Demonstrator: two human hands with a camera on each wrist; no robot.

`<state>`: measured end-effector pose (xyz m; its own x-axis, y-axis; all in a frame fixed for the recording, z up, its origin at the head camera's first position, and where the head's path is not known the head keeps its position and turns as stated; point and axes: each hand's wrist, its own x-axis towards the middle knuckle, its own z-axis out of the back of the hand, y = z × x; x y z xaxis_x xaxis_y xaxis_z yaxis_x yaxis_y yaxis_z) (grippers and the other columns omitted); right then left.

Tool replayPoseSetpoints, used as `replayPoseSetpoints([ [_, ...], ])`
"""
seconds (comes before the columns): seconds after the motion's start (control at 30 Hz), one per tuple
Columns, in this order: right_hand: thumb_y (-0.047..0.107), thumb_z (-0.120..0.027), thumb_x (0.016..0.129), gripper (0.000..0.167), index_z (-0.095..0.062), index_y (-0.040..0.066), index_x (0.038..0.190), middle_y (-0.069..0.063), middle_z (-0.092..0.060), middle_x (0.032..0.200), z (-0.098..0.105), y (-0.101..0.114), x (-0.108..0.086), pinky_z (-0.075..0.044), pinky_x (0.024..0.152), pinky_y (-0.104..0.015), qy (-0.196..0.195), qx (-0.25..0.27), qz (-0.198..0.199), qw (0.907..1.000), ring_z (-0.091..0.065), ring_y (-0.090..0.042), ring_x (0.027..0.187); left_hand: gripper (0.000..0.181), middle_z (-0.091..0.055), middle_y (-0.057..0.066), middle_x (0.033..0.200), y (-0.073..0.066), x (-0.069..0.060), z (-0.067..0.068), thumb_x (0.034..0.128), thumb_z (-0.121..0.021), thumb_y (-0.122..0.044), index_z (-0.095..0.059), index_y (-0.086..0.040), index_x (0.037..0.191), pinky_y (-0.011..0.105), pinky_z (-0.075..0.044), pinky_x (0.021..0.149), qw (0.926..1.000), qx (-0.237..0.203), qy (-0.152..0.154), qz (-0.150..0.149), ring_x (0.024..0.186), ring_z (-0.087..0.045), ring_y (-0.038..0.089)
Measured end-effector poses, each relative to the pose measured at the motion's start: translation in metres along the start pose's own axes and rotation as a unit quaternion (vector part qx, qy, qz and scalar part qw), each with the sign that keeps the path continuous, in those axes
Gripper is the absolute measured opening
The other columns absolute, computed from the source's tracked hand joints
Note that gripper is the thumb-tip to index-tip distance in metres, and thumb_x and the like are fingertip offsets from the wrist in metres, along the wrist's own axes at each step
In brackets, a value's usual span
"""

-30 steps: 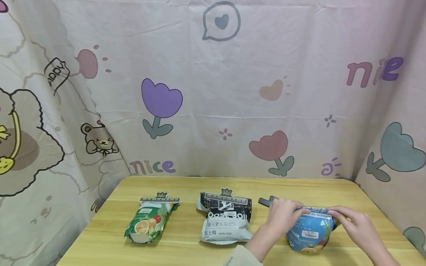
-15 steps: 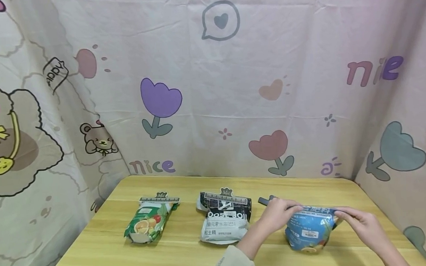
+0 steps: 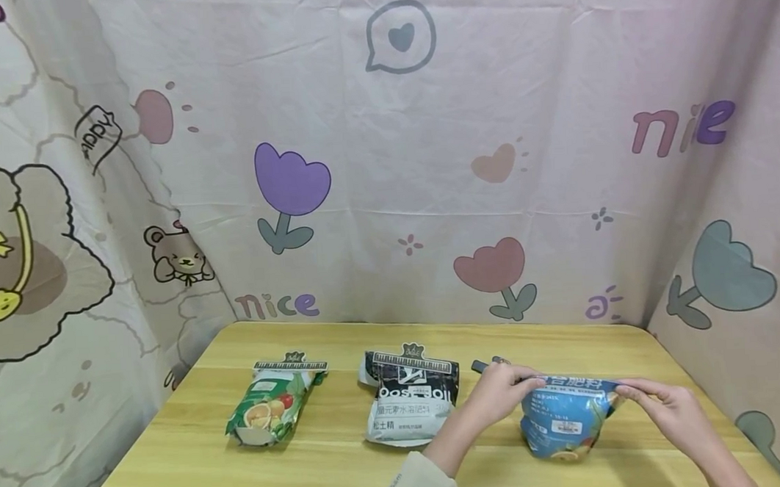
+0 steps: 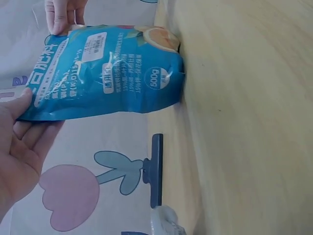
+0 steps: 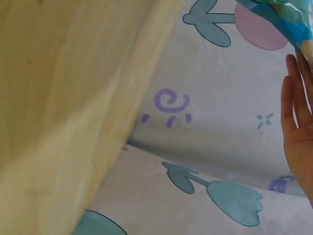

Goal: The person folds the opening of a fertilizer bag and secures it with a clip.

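A blue fertilizer bag point(image 3: 558, 426) with fruit pictures stands on the table at the right in the head view. My left hand point(image 3: 503, 390) pinches its top left corner between thumb and fingers. At the opposite top corner, my right hand point(image 3: 666, 409) pinches the edge. The left wrist view shows the blue bag point(image 4: 112, 73) upright, its printed side and "500g" mark visible, with the top stretched between both hands. Just behind my left hand lies a dark bag clip point(image 3: 481, 367), partly covered in the head view.
A green fruit-printed bag point(image 3: 266, 412) with a bag clip on top lies at the left. Between it and the blue bag sits a black-and-white bag point(image 3: 408, 415), also clipped. Patterned cloth point(image 3: 386, 163) hangs behind the wooden table point(image 3: 297, 484).
The blue bag's top edge has been spread out, so more large lettering shows along it. My hands have moved slightly apart. Both clipped bags have stayed in place.
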<state>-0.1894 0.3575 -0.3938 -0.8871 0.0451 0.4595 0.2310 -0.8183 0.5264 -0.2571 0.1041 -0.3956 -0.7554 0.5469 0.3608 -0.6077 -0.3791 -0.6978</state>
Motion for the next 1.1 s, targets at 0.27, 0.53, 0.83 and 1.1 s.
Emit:
replayPoseSetpoints([
  [0.27,0.013,-0.074,0.077,0.014,-0.071,0.008,0.09,-0.008,-0.067,0.087,-0.012,0.027,0.005,-0.05,0.062,-0.042,-0.027,-0.073,0.128,0.9887,-0.062,-0.023,0.075,0.022,-0.065,-0.018,0.096,-0.018,0.011,0.0,0.0899,-0.059,-0.035,-0.07,-0.024,0.105,0.01,-0.042,0.075,0.9874,0.152,0.028,-0.034,0.089,-0.056,-0.007],
  [0.53,0.005,-0.076,0.07,0.014,-0.071,0.01,0.082,-0.002,-0.068,0.077,-0.032,0.043,0.011,-0.052,0.056,-0.036,-0.087,-0.102,0.236,0.9625,-0.064,-0.023,0.067,0.019,-0.066,-0.017,0.09,-0.031,0.018,-0.015,0.09,-0.058,-0.033,-0.072,-0.025,0.1,0.005,-0.041,0.066,0.9704,0.232,-0.013,-0.068,0.078,-0.058,-0.008],
  [0.83,0.007,-0.075,0.072,0.007,-0.071,0.009,0.077,-0.003,-0.068,0.072,-0.031,0.037,0.014,-0.05,0.053,-0.022,-0.101,-0.082,0.271,0.9539,-0.064,-0.018,0.062,0.018,-0.067,-0.017,0.088,-0.025,0.014,-0.016,0.0895,-0.059,-0.033,-0.073,-0.025,0.097,0.004,-0.04,0.067,0.9705,0.221,-0.046,-0.084,0.076,-0.058,-0.008],
  [1.1,0.001,-0.076,0.067,0.014,-0.071,0.008,0.079,-0.003,-0.068,0.074,-0.024,0.028,0.013,-0.048,0.059,-0.013,-0.097,-0.067,0.276,0.9539,-0.065,-0.017,0.065,0.021,-0.067,-0.014,0.093,-0.018,0.01,-0.013,0.0901,-0.057,-0.035,-0.072,-0.024,0.101,0.01,-0.042,0.077,0.9753,0.207,-0.037,-0.068,0.086,-0.059,-0.005],
])
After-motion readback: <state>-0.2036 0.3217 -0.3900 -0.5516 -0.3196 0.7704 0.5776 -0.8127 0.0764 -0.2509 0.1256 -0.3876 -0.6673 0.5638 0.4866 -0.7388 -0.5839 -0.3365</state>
